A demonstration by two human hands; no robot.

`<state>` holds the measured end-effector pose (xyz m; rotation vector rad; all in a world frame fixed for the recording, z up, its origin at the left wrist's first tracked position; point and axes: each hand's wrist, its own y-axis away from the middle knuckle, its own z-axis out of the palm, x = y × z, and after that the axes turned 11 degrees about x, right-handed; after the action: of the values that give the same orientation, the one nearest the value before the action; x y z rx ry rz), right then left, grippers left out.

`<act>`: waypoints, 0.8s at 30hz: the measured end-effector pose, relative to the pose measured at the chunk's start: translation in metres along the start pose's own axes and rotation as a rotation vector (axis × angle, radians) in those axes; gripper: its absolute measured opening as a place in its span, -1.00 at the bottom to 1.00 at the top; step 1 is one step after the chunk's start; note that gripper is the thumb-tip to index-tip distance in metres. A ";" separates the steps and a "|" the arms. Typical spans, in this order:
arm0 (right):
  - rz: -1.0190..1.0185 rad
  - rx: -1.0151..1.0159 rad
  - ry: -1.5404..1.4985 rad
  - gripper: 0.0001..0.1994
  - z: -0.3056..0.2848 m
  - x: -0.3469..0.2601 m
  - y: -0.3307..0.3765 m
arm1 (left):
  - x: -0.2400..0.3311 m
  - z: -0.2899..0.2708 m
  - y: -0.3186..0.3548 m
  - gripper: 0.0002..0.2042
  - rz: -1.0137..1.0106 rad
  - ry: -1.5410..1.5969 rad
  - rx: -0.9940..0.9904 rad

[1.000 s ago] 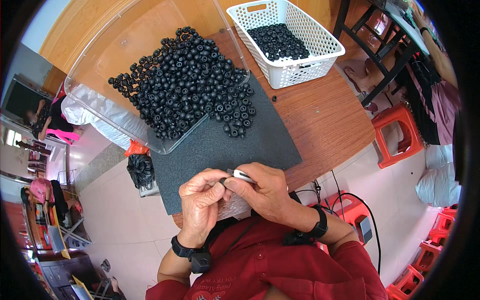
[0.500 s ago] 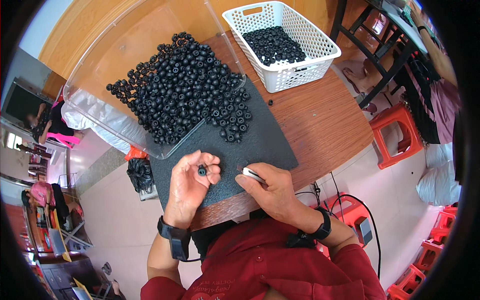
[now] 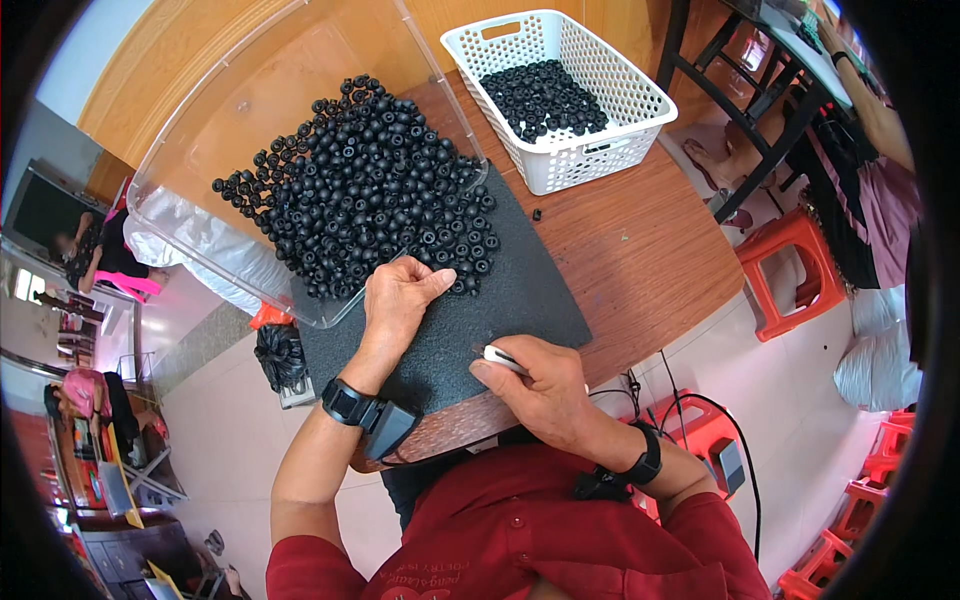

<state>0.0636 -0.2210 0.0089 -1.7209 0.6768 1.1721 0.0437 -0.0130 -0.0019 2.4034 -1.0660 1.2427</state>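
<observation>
My left hand (image 3: 400,300) reaches forward over the dark foam mat (image 3: 520,300), its fingertips touching the near edge of a pile of small black round parts (image 3: 370,190). Whether it grips a part is hidden by the fingers. My right hand (image 3: 530,385) rests at the mat's near edge, closed around a small white tool (image 3: 497,355) with a thin tip. The pile spills out of a clear plastic tray (image 3: 230,110) onto the mat.
A white plastic basket (image 3: 600,150) with several black parts stands at the back right of the wooden table (image 3: 650,250). One loose black part (image 3: 537,214) lies beside it. Orange stools (image 3: 790,260) stand to the right, and other people sit nearby.
My hands have separated. The left hand moved forward from near my chest to the pile's edge; the right hand stayed low with the white tool.
</observation>
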 end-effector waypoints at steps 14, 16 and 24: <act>-0.004 -0.070 0.035 -0.83 -0.002 0.002 0.001 | 0.013 -0.013 0.005 -0.78 0.317 -0.345 -0.064; -0.015 -0.041 0.023 -0.83 0.001 0.002 0.002 | 0.011 -0.011 0.005 -0.78 0.444 -0.361 -0.084; -0.037 -0.037 0.022 -0.82 0.002 0.002 0.001 | 0.007 -0.017 0.009 -0.83 0.493 -0.478 -0.059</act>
<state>0.0623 -0.2195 0.0062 -1.7722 0.6375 1.1480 0.0292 -0.0146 0.0128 2.5411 -1.8904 0.7319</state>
